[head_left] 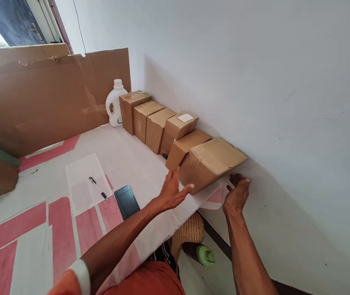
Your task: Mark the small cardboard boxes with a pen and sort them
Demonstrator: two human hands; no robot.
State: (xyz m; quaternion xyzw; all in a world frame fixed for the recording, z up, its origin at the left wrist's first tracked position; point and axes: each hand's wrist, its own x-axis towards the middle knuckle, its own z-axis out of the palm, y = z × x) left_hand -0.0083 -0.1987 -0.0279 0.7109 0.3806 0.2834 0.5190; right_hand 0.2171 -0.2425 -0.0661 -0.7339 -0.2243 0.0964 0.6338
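Your left hand (172, 191) is spread open with the fingers fanned, its fingertips touching or all but touching the near left face of the nearest cardboard box (211, 164), and your right hand (238, 193) is cupped, palm up and empty, just beside the box's near right corner — neither hand has closed on anything yet. That box sits at the near end of a row of cardboard boxes (156, 123) lined against the white wall (269, 82), at the very edge of the white-and-red table cover (39, 229), and it rests tilted, with its far side riding against the wall and the neighbouring box. It looks like plain corrugated board — stiff along the edges and corners, softer in the middle of each panel, with a dry surface that should not slip against bare skin. The top flaps look closed, but you cannot tell from here whether they are taped firmly, nor what is inside, so its weight remains a guess; judging by its modest bulk it is probably manageable with two hands. Take it on the two opposite side faces, low down near the bottom corners, rather than by the flaps, which could lift or tear. Farther back a white jug (115, 104) stands at the head of the row, and a dark phone (127, 201) and a pen (99, 189) on a sheet of paper (84, 174) lie on the cover to your left, well apart from the box.
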